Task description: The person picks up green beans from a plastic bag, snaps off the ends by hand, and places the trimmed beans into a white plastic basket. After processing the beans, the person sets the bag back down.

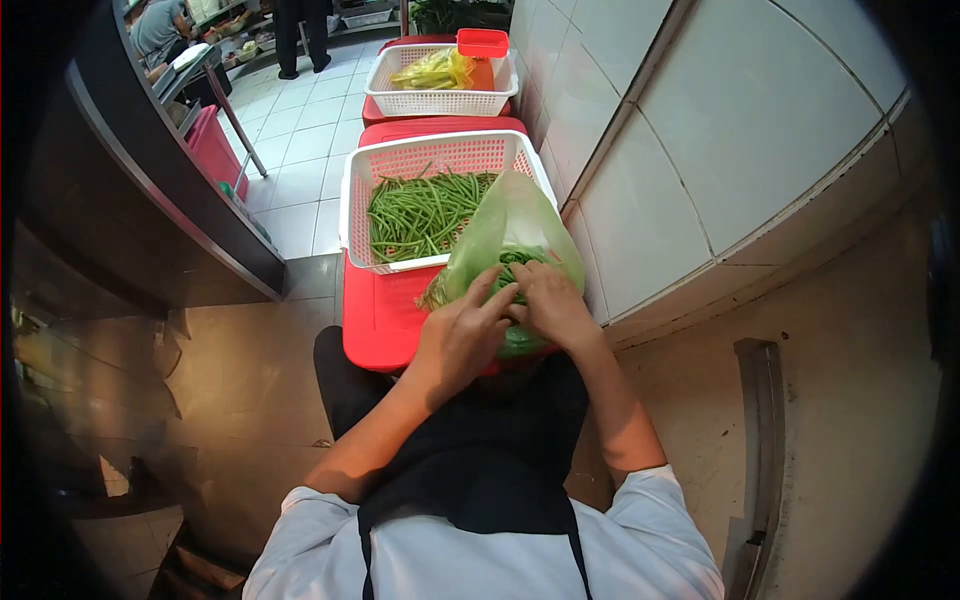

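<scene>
A thin green plastic bag [510, 215] with long green beans [515, 268] inside stands open on the near part of a red lid [380, 315]. Both hands are at its mouth, close together over the beans. My left hand [470, 325] has its fingers bent at the beans; whether anything is between them is too small to tell. My right hand [548, 300] reaches in from the right, fingertips down among the beans and partly hidden. Just beyond the bag is a white basket [350, 205] holding a heap of green beans [420, 212].
Farther back, another white basket [430, 103] holds a yellow bag [437, 70] and a red container [482, 43]. A tiled wall [680, 130] runs along the right. Two people [300, 35] [158, 35] are in the background. A pink bin [215, 150] stands at left.
</scene>
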The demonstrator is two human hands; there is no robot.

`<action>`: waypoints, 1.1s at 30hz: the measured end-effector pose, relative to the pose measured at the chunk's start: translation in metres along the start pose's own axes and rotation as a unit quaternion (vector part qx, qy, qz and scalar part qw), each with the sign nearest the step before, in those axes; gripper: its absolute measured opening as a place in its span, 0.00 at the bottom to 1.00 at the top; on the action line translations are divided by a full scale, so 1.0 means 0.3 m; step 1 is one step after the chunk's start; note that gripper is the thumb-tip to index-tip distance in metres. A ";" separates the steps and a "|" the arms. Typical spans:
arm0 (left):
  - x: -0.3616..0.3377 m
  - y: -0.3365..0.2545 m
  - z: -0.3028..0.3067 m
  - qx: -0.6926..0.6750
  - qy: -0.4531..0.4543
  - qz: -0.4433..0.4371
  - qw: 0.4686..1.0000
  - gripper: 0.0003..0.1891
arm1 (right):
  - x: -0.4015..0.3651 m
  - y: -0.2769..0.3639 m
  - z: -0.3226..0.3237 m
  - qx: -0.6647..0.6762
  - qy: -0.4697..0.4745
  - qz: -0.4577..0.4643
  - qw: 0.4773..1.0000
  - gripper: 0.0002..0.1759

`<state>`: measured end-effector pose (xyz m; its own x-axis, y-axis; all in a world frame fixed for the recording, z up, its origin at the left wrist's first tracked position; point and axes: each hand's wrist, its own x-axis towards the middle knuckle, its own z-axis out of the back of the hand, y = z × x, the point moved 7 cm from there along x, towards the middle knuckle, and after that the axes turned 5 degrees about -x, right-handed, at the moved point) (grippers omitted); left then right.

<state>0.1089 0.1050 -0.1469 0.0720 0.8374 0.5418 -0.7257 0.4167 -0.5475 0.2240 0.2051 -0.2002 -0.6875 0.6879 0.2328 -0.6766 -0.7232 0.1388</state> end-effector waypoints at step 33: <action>0.030 0.031 -0.003 -0.038 -0.050 0.089 0.994 0.22 | 0.011 -0.049 0.116 0.672 -0.184 -0.130 0.706 0.09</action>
<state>0.1033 0.1168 -0.1479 -0.1240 0.8626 0.4905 -0.6674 0.2933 -0.6846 0.2410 0.2159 -0.1679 -0.3044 0.9242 0.2306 0.2630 -0.1511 0.9529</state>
